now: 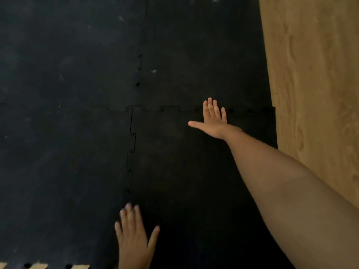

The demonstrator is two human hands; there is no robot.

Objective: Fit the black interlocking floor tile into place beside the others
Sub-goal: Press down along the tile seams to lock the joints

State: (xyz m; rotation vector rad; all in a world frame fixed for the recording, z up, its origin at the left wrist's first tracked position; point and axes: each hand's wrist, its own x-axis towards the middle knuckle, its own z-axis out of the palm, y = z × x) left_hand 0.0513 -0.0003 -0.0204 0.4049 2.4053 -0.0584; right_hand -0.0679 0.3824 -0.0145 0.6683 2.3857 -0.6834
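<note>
The black interlocking floor tile [190,171] lies flat at the lower right of the mat. Its puzzle-tooth edges meet a tile on the left [64,162] and a tile beyond it [204,55]. My right hand [213,119] rests flat, fingers spread, on the far seam, its fingertips reaching onto the tile beyond. My left hand [134,235] lies flat with fingers apart on the left seam near the bottom. Small gaps show along both seams. Neither hand holds anything.
A fourth black tile [68,51] fills the far left. Bare wooden floor [314,74] runs along the right side of the mat. A strip of wood shows under the mat's toothed edge at the bottom left [40,265].
</note>
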